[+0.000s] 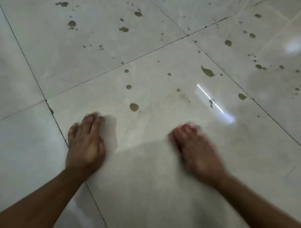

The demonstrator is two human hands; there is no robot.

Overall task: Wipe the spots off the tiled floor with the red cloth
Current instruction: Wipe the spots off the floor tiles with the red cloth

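Many olive-brown spots (133, 107) across pale glossy tiled floor (143, 182)

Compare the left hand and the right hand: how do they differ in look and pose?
The left hand is fairly sharp, its fingers straight and together on the tiled floor; the right hand is motion-blurred. A hint of red shows at the right hand's fingers, none at the left. Both lie palm down, near the brown spots.
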